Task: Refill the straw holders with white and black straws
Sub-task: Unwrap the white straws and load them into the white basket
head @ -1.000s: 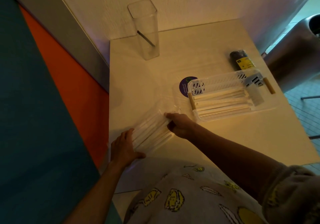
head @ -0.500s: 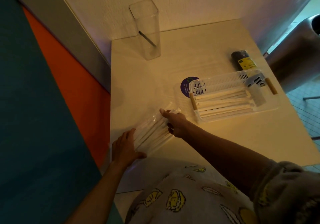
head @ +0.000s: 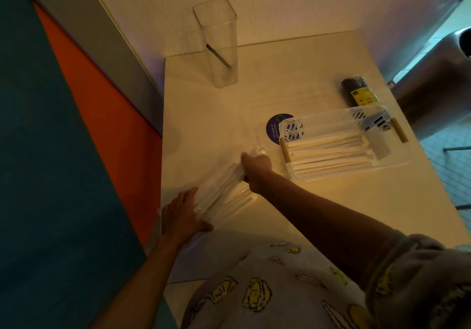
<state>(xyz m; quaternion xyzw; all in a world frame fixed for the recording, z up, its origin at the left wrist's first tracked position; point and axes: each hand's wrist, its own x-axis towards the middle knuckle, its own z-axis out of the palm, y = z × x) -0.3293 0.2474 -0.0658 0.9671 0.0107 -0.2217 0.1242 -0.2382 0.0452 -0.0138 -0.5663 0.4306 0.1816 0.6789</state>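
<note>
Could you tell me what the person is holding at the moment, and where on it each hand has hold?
A clear-wrapped pack of white straws: the left hand grips its near end, the right hand pinches its far end.

Left hand (head: 182,212), right hand (head: 257,166) gripping.

Both forearms are bare right up past the elbow. The left hand (head: 182,214) and the right hand (head: 257,168) carry no rings, no watch, no bands that I can make out in this dim, yellowish light. On the right arm the sleeve (head: 397,265) is pushed up into a thick bunch, a soft pale grey fabric with a ribbed-looking cuff edge. The top (head: 267,290) over the chest is the same pale grey, scattered with a yellow-and-white print, blobby cartoon shapes outlined in dark lines. What the shapes depict, I can't tell from here.
</note>
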